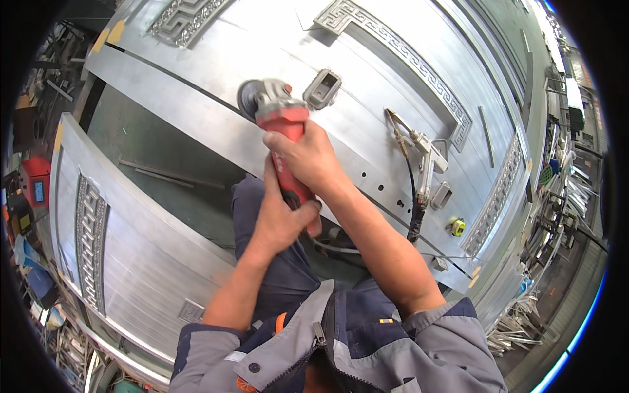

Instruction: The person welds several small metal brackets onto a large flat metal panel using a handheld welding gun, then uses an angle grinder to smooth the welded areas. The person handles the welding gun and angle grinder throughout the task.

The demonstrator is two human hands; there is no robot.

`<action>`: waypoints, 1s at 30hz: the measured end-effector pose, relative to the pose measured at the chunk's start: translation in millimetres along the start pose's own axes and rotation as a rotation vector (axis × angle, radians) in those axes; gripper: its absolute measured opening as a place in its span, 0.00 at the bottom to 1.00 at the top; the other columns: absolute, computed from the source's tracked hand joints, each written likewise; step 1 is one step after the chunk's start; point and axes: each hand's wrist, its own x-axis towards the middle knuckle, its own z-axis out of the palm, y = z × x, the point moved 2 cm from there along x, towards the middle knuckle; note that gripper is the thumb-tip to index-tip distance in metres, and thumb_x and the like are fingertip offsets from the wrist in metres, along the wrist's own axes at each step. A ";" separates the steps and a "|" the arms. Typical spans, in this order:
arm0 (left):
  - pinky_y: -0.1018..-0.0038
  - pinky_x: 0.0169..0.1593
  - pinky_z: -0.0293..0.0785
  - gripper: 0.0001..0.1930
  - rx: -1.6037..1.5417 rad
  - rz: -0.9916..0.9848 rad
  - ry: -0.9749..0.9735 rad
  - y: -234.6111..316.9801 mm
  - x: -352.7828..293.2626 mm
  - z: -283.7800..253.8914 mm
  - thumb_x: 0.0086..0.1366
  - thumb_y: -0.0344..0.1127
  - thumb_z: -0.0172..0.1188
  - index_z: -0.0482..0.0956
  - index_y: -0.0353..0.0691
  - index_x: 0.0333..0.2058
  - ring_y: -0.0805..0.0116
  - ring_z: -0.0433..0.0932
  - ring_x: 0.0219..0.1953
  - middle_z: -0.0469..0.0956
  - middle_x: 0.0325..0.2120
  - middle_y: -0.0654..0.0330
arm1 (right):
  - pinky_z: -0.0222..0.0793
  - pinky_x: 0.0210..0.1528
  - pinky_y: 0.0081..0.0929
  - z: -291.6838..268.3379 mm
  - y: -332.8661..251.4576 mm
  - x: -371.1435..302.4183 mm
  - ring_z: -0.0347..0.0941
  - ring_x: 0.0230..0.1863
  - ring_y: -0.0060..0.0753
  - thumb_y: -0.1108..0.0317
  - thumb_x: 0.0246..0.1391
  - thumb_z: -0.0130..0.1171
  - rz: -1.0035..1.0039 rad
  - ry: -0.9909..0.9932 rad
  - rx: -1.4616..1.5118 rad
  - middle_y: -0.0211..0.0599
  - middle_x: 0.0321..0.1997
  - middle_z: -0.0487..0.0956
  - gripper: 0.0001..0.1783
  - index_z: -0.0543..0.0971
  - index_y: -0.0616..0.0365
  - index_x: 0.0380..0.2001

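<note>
Both my hands grip a red angle grinder (283, 154) with a grey metal head. Its round disc (249, 98) is tilted up on edge at the left and looks blurred, over the silver metal door panel (223, 72). My left hand (278, 219) is wrapped round the rear of the body, near the cable end. Farther forward, my right hand (306, 154) closes round the body just behind the head. Right beside the grinder head, an oblong metal fitting with a recess (322, 89) sits on the panel. Whether the disc touches the metal I cannot tell.
A welding torch (426, 164) with a black hose lies on the panel to the right, near a yellow tape measure (457, 227). Raised fretwork trim (406, 59) runs along the far side. Another decorated panel (151, 255) stands at the left, by a red machine (36, 182).
</note>
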 end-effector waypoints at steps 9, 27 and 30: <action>0.63 0.55 0.76 0.66 -0.243 -0.078 -0.132 -18.2 2.0 101.8 0.64 0.59 0.68 0.21 0.27 0.71 0.55 0.79 0.51 0.72 0.52 0.41 | 0.76 0.37 0.27 -94.6 18.9 -9.6 0.75 0.32 0.23 0.51 0.60 0.65 0.378 -0.165 -0.145 0.35 0.36 0.80 0.26 0.79 0.65 0.48; 0.63 0.53 0.77 0.56 -0.333 -0.005 -0.034 -20.8 37.0 76.4 0.63 0.40 0.65 0.26 0.29 0.70 0.56 0.79 0.47 0.73 0.47 0.44 | 0.76 0.36 0.32 -64.8 -13.1 27.8 0.78 0.31 0.30 0.46 0.56 0.62 0.398 -0.127 -0.405 0.43 0.34 0.81 0.33 0.80 0.74 0.43; 0.62 0.54 0.77 0.57 -0.308 -0.008 -0.047 -20.5 33.4 84.0 0.64 0.42 0.65 0.25 0.30 0.70 0.54 0.80 0.48 0.73 0.49 0.42 | 0.79 0.37 0.28 -76.2 -1.9 22.4 0.79 0.33 0.28 0.46 0.60 0.64 0.404 -0.131 -0.382 0.42 0.37 0.81 0.34 0.77 0.71 0.50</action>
